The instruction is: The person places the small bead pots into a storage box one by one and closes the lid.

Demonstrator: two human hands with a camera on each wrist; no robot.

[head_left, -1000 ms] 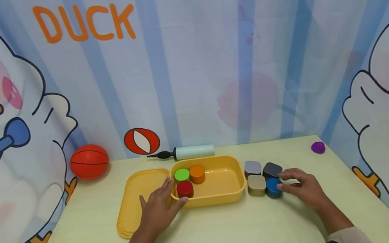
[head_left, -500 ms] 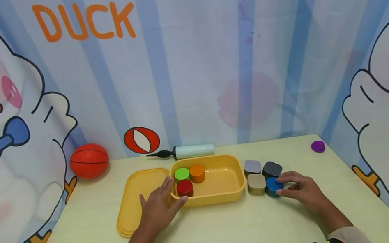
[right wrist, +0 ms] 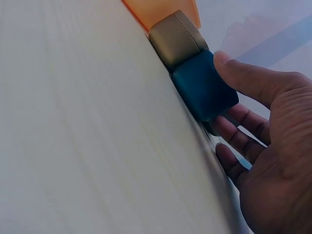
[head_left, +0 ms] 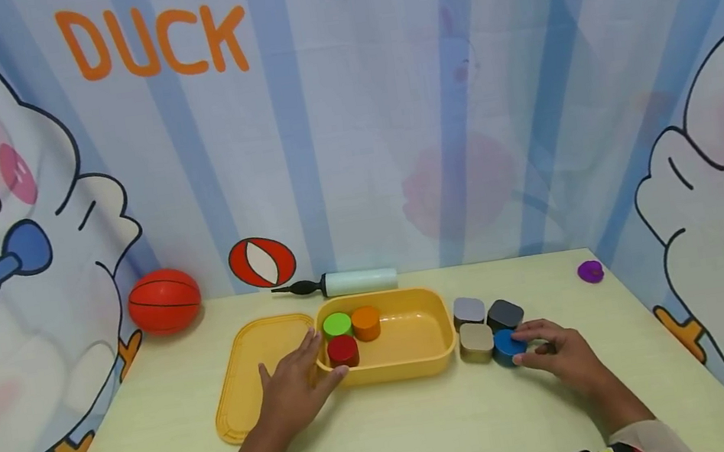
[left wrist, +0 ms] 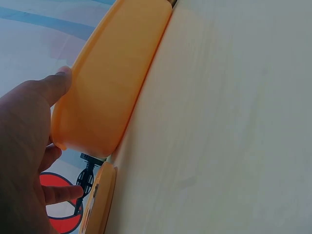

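Fingers (right wrist: 237, 138) pinching blue cylinder (head_left: 505, 347), axis vertical

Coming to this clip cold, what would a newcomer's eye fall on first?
Probably the large orange DUCK lettering, upper left on the striped backdrop, then the red ball at the back left of the table. Mid-table, the yellow box stands out, with colored pieces in its left half; farther right, the right hand pinches a blue piece.
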